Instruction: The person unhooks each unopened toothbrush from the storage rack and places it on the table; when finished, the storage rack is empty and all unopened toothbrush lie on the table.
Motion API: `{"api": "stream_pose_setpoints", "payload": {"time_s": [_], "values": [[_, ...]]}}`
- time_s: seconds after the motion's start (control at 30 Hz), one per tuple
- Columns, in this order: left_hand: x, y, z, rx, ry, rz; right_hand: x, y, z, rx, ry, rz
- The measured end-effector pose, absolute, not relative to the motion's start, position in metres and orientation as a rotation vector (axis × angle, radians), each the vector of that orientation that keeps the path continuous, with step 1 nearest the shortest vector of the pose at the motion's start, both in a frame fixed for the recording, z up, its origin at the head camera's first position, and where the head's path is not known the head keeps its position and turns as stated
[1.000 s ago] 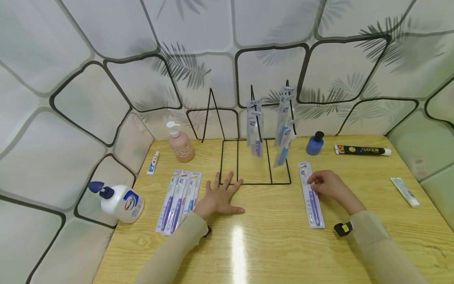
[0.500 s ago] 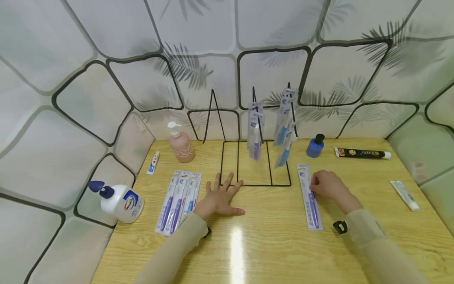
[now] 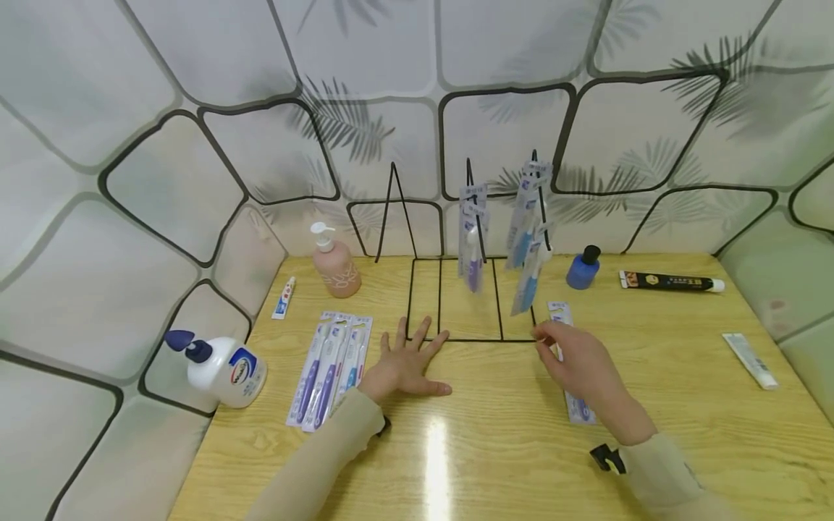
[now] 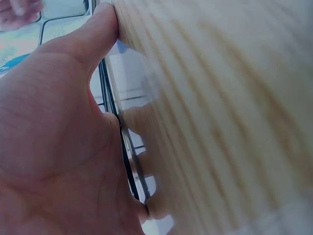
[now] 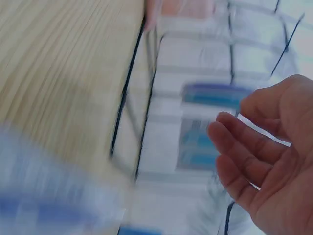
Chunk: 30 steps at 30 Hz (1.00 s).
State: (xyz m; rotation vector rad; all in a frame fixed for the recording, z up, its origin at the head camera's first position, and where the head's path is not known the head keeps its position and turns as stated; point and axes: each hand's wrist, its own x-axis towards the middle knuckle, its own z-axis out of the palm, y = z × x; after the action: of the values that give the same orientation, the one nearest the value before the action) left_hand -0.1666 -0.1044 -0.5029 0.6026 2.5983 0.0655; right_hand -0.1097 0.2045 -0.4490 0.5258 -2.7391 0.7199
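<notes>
My left hand [image 3: 400, 365] lies flat with fingers spread, its fingertips over the front bar of a black wire display rack [image 3: 469, 340]. My right hand [image 3: 576, 362] hovers by the rack's front right corner, fingers loosely bent. In the right wrist view nothing is between its thumb and fingers [image 5: 239, 147]. Beneath that hand a purple packaged toothbrush [image 3: 582, 411] lies on the table, its middle hidden. Purple toothbrush packs [image 3: 473, 250] hang on the rack's middle hook, blue ones [image 3: 529, 278] on the right hook. The left hook [image 3: 394, 195] carries nothing.
Several packaged toothbrushes [image 3: 326, 369] lie left of my left hand. Around the table stand a white pump bottle [image 3: 224, 373], a pink pump bottle [image 3: 337, 269] and a blue bottle [image 3: 582, 271]. Tubes lie at the sides: a small one [image 3: 283, 298], a black one [image 3: 671, 281], a white one [image 3: 749, 360].
My right hand has moved left from beside the purple toothbrush pack to over it, near the rack's corner. The pack stays on the table. My left hand has not moved.
</notes>
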Motion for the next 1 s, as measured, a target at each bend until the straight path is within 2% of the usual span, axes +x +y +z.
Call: {"api": "stream_pose_setpoints", "payload": {"time_s": [0.17,0.33,0.63,1.0], "values": [[-0.167,-0.104,-0.505,0.589,2.602,0.066,-0.116,0.164,-0.441,0.71,-2.551,0.823],[-0.166,-0.104,-0.506,0.575,2.607,0.079,-0.131,0.136,-0.426,0.768,-2.517,0.827],[-0.166,-0.105,-0.503,0.569,2.603,0.097,-0.156,0.113,-0.409,0.609,-2.576,0.841],[-0.166,-0.103,-0.502,0.575,2.608,0.087,-0.183,0.109,-0.418,0.513,-2.622,1.013]]}}
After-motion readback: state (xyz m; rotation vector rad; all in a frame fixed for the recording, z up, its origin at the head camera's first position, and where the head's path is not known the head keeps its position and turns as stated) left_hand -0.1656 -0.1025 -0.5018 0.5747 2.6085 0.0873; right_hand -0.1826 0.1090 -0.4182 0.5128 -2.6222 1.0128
